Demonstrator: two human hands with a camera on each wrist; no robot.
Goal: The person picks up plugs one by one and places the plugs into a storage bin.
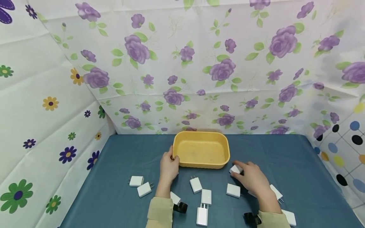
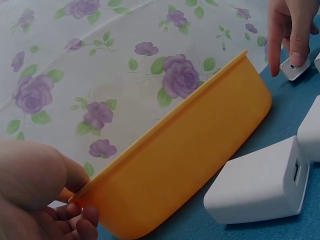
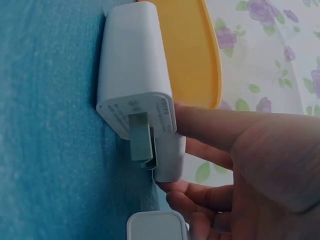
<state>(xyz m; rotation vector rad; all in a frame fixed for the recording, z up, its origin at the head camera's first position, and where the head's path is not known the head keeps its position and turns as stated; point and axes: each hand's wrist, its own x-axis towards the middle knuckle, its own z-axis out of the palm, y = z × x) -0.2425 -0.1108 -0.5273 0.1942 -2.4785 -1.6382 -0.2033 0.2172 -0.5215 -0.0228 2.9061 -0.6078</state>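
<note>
A yellow plastic tray (image 1: pixel 201 166) stands at the back of the table. My left hand (image 1: pixel 169 166) pinches its left rim between thumb and fingers; the left wrist view shows the tray's outer wall (image 2: pixel 190 145) close up. Just off the tray's right front corner, my right hand (image 1: pixel 253 179) holds a white charger plug (image 1: pixel 235 169) between thumb and fingers, low at the tabletop. In the right wrist view, a nearer charger (image 3: pixel 132 60) with its prongs showing partly covers the held charger (image 3: pixel 171 162). Another charger (image 1: pixel 233 190) lies just in front of the right hand.
Two chargers (image 1: pixel 144 189) lie left of my left arm. Several more, such as one charger (image 1: pixel 195 185), lie in front of the tray. Others lie beside and partly under the right forearm, including a charger (image 1: pixel 276 192). Flowered cloth (image 1: pixel 176 63) hangs behind the blue-covered table (image 1: pixel 119 158).
</note>
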